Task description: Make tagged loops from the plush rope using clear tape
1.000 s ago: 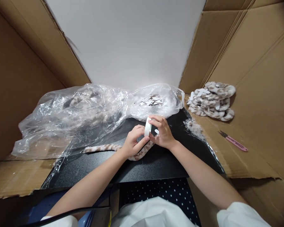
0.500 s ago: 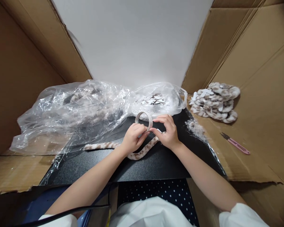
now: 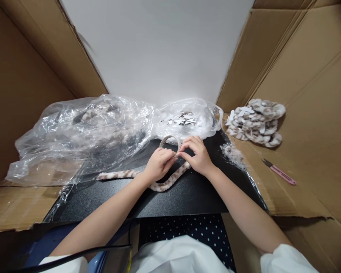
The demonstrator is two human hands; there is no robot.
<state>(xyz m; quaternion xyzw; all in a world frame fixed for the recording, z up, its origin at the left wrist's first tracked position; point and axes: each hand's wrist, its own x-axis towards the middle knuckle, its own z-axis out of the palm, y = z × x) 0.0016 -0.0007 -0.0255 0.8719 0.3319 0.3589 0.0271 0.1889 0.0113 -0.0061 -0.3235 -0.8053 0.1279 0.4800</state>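
Observation:
My left hand [image 3: 158, 165] grips the near side of a roll of tape [image 3: 179, 143], which stands on edge above the black table. Thumb and fingertips of my right hand [image 3: 198, 156] are pinched together at the roll's right edge; the bit of tape between them is too small to make out. Beneath both hands a fuzzy white-and-brown strip [image 3: 166, 185] lies in a curve. Its left end runs straight out past my left wrist, and its right end goes under my right hand.
Behind lie a large clear plastic bag [image 3: 110, 140] of fluffy material and a smaller bag [image 3: 207, 127] with white-and-dark pieces. To the right are tagged fuzzy bundles [image 3: 255, 123], loose fluff [image 3: 234, 155] and pink thread snips [image 3: 281, 173]. Cardboard walls [image 3: 307, 94] flank the table.
My right thumb and fingers have closed together at the tape roll's edge, where they were spread apart before. The roll has turned slightly in my left hand. The view has shifted a little.

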